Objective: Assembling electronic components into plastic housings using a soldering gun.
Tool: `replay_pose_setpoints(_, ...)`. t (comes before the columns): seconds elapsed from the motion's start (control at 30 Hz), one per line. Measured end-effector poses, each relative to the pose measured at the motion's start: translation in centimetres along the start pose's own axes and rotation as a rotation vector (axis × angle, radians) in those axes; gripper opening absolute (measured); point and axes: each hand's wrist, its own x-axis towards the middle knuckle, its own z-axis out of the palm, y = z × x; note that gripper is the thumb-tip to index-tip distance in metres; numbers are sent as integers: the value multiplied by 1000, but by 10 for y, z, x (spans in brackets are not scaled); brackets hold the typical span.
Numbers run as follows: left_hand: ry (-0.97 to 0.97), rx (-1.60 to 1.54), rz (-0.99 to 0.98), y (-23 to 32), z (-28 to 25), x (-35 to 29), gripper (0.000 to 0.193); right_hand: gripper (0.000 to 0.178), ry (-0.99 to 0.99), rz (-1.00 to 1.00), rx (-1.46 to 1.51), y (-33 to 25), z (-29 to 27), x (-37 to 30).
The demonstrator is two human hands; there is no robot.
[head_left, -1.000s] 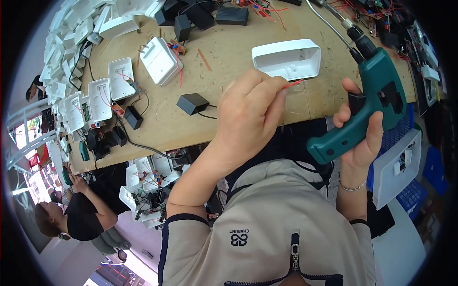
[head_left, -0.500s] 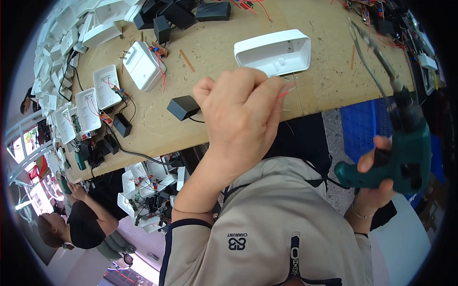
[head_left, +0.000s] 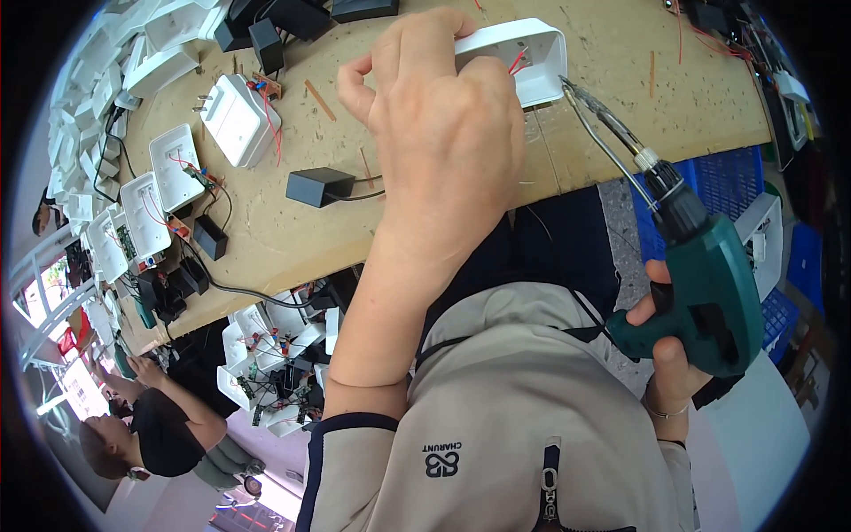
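A white plastic case (head_left: 542,84) lies on the table with its open side toward me. My left hand (head_left: 448,115) is over its left part, the fingers bent and closed. Red wires (head_left: 517,60) stick out beside its thumb and reach into the case; the fingertips themselves are hidden. My right hand (head_left: 660,324) is wrapped round the handle of a green soldering gun (head_left: 709,284). The tip of its long metal rod is beside the case's right edge; I cannot tell whether they touch.
A black box with a cable (head_left: 317,188) lies left of my left arm. Beyond it are a white plug-in case (head_left: 239,122) and opened white cases (head_left: 146,213) with wired boards. White shells (head_left: 102,80) are heaped far left. Another person (head_left: 168,417) sits at lower left. Blue crates (head_left: 727,182) stand at right.
My left hand has moved forward to the white case, bringing the red wires into it. The soldering gun has swung left and its tip is now by the case's right edge.
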Motion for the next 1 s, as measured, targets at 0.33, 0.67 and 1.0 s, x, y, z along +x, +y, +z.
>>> replay_pose_setpoints(0.33,-21,-35,-16,0,-1,0,11,67,-6,-5,10,3,7,6)
replay_pose_setpoints(0.67,-39,-55,-31,0,0,1,10,66,12,-12,25,4,14,12)
replay_pose_setpoints(1.0,-49,-71,-48,1,1,3,10,63,-28,-12,-2,4,17,18)
